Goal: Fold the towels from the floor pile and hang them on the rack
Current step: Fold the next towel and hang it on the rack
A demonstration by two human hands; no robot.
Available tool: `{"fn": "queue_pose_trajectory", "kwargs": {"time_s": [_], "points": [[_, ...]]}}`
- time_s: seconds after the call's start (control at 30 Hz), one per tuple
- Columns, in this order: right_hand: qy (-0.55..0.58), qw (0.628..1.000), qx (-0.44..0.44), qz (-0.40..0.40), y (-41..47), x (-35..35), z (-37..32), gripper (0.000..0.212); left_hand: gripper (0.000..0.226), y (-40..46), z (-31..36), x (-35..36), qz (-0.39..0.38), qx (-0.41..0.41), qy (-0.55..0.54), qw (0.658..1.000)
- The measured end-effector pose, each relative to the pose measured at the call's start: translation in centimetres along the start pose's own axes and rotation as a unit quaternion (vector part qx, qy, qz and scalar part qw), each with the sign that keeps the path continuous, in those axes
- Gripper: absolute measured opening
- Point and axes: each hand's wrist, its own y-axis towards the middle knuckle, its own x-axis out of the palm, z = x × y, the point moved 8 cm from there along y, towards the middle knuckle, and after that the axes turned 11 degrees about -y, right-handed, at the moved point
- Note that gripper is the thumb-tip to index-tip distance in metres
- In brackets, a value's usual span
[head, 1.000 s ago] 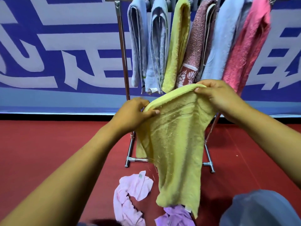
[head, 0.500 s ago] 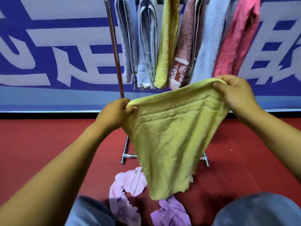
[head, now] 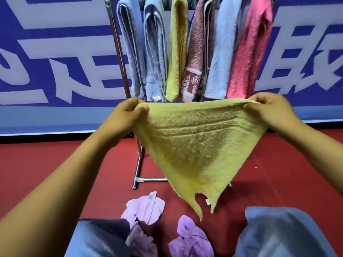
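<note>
Now you have the yellow towel (head: 196, 145) stretched wide: a second ago your hands were close together with the cloth hanging in a narrow bunch, and they have since drawn well apart along its top edge. Your left hand (head: 124, 115) pinches one top corner between thumb and curled fingers, and your right hand (head: 269, 110) pinches the other, so the edge runs taut between them. Below, the towel sags to a ragged point above the red floor, clear of the pink and purple towels (head: 146, 208) left in the pile. It hangs in front of the rack (head: 118, 52), not touching it, where six folded towels (head: 176, 52) already hang. Spreading it this way looks like your setup for the first fold; you likely need to bring the two corners together next. At least two more pieces wait on the floor.
</note>
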Motion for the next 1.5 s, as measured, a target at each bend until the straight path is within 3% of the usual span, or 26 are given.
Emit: {"fn": "queue_pose_trajectory", "kwargs": {"time_s": [0.27, 0.43, 0.5, 0.6, 0.73, 0.87, 0.93, 1.13, 1.33, 1.5], "points": [[-0.020, 0.999, 0.015, -0.041, 0.2, 1.5, -0.9, 0.022, 0.016, 0.1, -1.3, -1.9, 0.054, -0.004, 0.085, 0.995], [-0.008, 0.992, 0.065, -0.106, -0.6, 3.3, -1.4, 0.025, 0.019, -0.2, -3.0, -1.5, 0.047, -0.087, -0.046, 0.994], [0.060, 0.982, 0.110, -0.138, -1.2, 4.7, -1.3, 0.027, 0.019, -0.6, -3.6, -0.7, 0.047, -0.131, -0.120, 0.983], [0.207, 0.936, 0.208, -0.196, -2.5, 7.1, -1.0, 0.021, 0.021, -1.0, -4.2, -0.3, 0.064, -0.160, -0.154, 0.973], [0.263, 0.923, 0.208, -0.187, -2.2, 8.4, -1.4, 0.023, 0.019, -1.6, -4.7, -0.3, 0.070, -0.170, -0.157, 0.970], [0.369, 0.865, 0.234, -0.248, -3.5, 10.3, -3.7, 0.015, 0.016, -2.1, -3.9, 1.4, 0.033, -0.160, -0.172, 0.971], [0.388, 0.855, 0.220, -0.264, -3.9, 10.7, -5.2, 0.017, 0.012, -2.4, -3.2, 2.6, 0.010, -0.157, -0.198, 0.968], [0.380, 0.853, 0.197, -0.298, -5.1, 11.2, -7.8, 0.018, 0.019, -2.5, -2.2, 4.9, -0.029, -0.153, -0.223, 0.962], [0.390, 0.877, 0.197, -0.199, -4.3, 10.1, -7.4, 0.018, 0.012, -2.4, -1.9, 5.5, -0.026, -0.151, -0.240, 0.959], [0.342, 0.897, 0.129, -0.249, -5.4, 10.3, -9.1, 0.025, 0.012, -2.7, -1.2, 7.2, -0.054, -0.153, -0.224, 0.961]]}}
